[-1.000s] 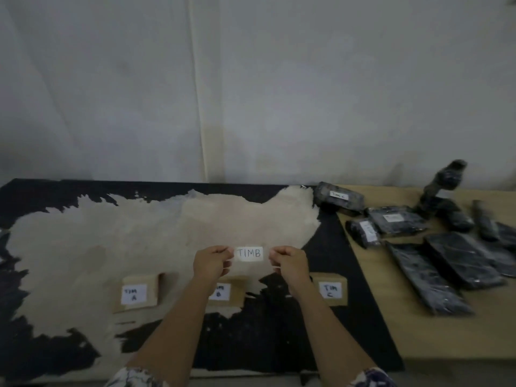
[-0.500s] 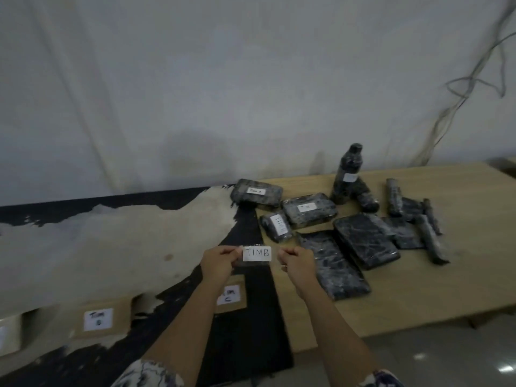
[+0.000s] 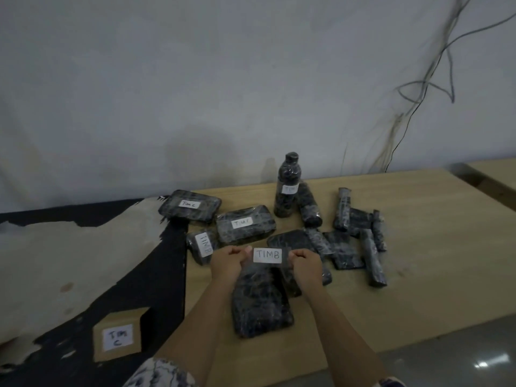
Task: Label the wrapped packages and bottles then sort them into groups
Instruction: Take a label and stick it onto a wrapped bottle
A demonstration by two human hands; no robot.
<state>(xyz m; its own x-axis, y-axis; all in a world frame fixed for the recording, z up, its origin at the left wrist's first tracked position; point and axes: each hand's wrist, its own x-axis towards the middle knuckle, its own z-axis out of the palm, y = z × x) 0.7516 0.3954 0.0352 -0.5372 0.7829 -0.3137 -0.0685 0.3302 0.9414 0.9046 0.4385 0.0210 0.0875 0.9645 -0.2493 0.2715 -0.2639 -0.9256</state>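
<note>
A white label reading TIMB (image 3: 267,255) is stretched between my two hands. My left hand (image 3: 227,262) pinches its left end and my right hand (image 3: 305,265) pinches its right end. It hovers just above the far end of a long black wrapped package (image 3: 261,301) lying on the wooden table (image 3: 418,261). Beyond it lie labelled wrapped packages: one at the back left (image 3: 190,205), one in the middle (image 3: 245,224) and a small one (image 3: 201,245). A wrapped bottle (image 3: 289,185) with a label stands upright behind them. Several unlabelled wrapped pieces (image 3: 360,236) lie to the right.
A brown cardboard box marked Tim C (image 3: 117,337) stands at the lower left on a black and beige cloth (image 3: 83,261). A white wall runs behind the table, with loose cables (image 3: 418,88) hanging at the right. The table's front edge and grey floor (image 3: 460,356) are at lower right.
My view has swung right, from the boxes on the cloth to the wrapped packages. Both hands carried the TIMB label along and now hold it over the long package.
</note>
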